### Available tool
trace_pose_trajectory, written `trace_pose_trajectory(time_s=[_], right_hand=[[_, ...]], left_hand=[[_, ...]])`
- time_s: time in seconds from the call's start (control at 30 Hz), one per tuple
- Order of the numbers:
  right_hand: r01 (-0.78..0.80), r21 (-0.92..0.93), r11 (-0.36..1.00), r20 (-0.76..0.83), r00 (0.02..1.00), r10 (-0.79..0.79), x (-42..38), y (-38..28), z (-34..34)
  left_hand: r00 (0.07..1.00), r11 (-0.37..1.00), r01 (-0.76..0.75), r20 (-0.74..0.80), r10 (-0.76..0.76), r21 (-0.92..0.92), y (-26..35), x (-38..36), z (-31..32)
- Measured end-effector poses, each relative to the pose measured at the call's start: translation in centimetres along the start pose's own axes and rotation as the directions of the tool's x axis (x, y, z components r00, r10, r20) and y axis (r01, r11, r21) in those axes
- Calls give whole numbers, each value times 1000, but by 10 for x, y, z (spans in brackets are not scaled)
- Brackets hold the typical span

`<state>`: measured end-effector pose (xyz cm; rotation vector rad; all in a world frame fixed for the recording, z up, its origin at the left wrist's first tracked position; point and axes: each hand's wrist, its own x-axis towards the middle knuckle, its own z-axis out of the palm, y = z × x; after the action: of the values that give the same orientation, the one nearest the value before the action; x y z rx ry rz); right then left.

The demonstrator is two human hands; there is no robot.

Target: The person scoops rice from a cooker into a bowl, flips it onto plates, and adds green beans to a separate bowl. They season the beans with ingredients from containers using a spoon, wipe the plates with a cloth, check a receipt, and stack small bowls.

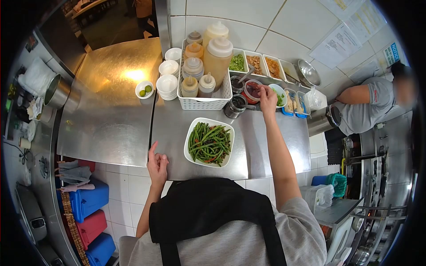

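Observation:
A square white bowl (190, 156) of cooked green beans (209, 144) stands on the steel counter in front of me. My left hand (157, 165) rests at the counter's front edge, left of the bowl; its index finger is stretched out, and it holds nothing. Reaching forward, my right hand (268, 99) is at the right rim of a clear round tub (253, 90) with dark red contents. Its fingers are pinched together, and what is between them I cannot make out. Just right of that hand is a white bowl of chopped greens (279, 94).
Behind the green beans stand a white basket (204, 104) of squeeze bottles, stacked white bowls (167, 86) and a bowl of limes (145, 90). Trays of chopped toppings (255, 64) line the wall beside a metal bowl (308, 73). A co-worker (370, 106) stands at the right.

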<state>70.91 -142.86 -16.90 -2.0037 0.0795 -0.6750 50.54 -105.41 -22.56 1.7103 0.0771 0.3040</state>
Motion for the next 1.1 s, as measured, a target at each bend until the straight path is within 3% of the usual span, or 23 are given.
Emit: trace_pose_trajectory(time_s=[0.07,0.13,0.17,0.23,0.4,0.57,0.7,0.8,0.93,0.97,1.1], right_hand=[[84,-47,995,39,996,-82,0,-8,-8],[-91,140,986,28,996,88,1,-8,-24],[-93,137,986,24,996,90,-1,-9,-31],[-188,410,892,-44,973,225,-7,-14,-43],[-199,490,849,-82,959,272,-28,0,-63],[-291,532,795,-144,895,423,-54,2,-86],[-264,610,747,-130,897,423,-67,-28,-102],[-239,632,738,-86,924,373,-74,-80,-109],[-288,487,825,140,958,251,-110,-113,-89],[-296,394,870,222,949,222,-122,-115,-81],[-396,305,866,421,872,251,-162,-121,-38]], left_hand=[[1000,1000,-13,6,13,2,-1,0,0],[1000,1000,1,10,-1,-18,1,1,0],[1000,999,15,10,-15,-35,1,1,0],[1000,999,4,12,-3,-44,-1,1,1],[999,999,23,38,-22,-33,3,2,0],[999,1000,13,41,-12,-27,2,1,-1],[999,999,29,43,-28,-17,2,2,-1],[998,999,44,46,-43,-26,5,1,-2],[995,998,67,72,-66,-13,7,2,-4],[995,997,69,76,-67,-17,5,2,-5],[996,997,58,68,-55,-45,4,1,-5]])
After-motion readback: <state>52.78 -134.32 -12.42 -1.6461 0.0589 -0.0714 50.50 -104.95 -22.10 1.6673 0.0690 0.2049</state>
